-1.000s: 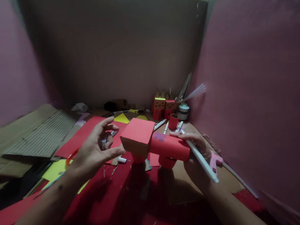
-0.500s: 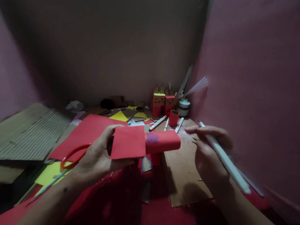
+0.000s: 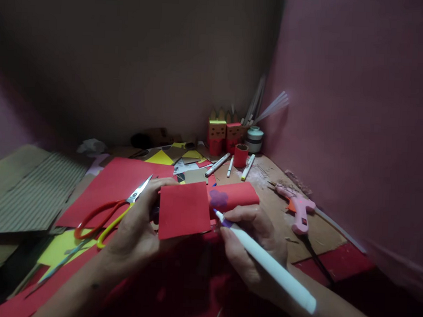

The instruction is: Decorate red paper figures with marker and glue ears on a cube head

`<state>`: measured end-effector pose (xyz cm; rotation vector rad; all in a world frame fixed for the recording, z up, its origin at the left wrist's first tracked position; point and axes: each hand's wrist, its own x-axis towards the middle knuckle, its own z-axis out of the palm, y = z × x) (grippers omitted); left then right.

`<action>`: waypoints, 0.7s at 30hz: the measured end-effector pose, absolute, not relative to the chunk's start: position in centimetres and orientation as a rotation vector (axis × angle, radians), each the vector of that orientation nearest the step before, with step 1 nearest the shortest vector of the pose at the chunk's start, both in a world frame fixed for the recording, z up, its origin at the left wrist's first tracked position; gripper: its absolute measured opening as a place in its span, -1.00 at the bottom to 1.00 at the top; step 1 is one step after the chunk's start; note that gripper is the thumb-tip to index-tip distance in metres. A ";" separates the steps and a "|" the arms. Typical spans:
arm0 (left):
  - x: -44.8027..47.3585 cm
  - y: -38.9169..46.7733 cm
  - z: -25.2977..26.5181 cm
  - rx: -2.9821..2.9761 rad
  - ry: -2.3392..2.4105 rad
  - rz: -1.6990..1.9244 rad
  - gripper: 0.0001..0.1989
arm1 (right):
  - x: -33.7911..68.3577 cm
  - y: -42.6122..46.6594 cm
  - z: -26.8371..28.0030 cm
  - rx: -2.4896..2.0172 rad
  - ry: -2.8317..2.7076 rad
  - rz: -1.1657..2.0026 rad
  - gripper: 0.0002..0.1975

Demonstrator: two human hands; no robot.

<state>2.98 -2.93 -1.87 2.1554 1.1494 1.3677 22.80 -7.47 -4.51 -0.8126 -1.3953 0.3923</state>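
My left hand (image 3: pixel 138 220) is closed around a red paper craft figure (image 3: pixel 184 211), a square block joined to a rounded tube that lies sideways, pointing right. A purple flower shape (image 3: pixel 218 198) is coloured on the tube. Between the thumb and fingers of my right hand (image 3: pixel 253 240) is a white marker (image 3: pixel 273 266), its purple tip at the lower edge of the flower. My left palm and the far side of the figure are hidden.
Scissors (image 3: pixel 120 210) lie left of my left hand on red paper (image 3: pixel 115 182). Corrugated cardboard (image 3: pixel 38 193) is at far left. A pink glue gun (image 3: pixel 300 207) rests on cardboard at right. Behind stand two box figures (image 3: pixel 216 135), a red tube (image 3: pixel 240 156), a jar (image 3: pixel 254 139) and loose markers (image 3: pixel 218 165).
My right hand has moved left with the marker, bringing its tip from the open space at right to the flower. The glue gun and scissors now show more fully.
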 end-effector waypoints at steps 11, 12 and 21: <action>1.8 -1.5 -2.7 2.317 0.939 1.336 -0.29 | 23.1 -7.4 -4.5 -0.857 -1.487 0.143 -0.85; 1.7 -1.5 -2.7 2.318 0.949 1.330 -0.29 | 23.1 -7.4 -4.5 -0.848 -1.488 0.133 -0.85; 1.8 -2.1 -2.5 2.294 1.045 1.223 -0.31 | 22.9 -7.3 -4.2 -0.870 -1.489 0.113 -0.85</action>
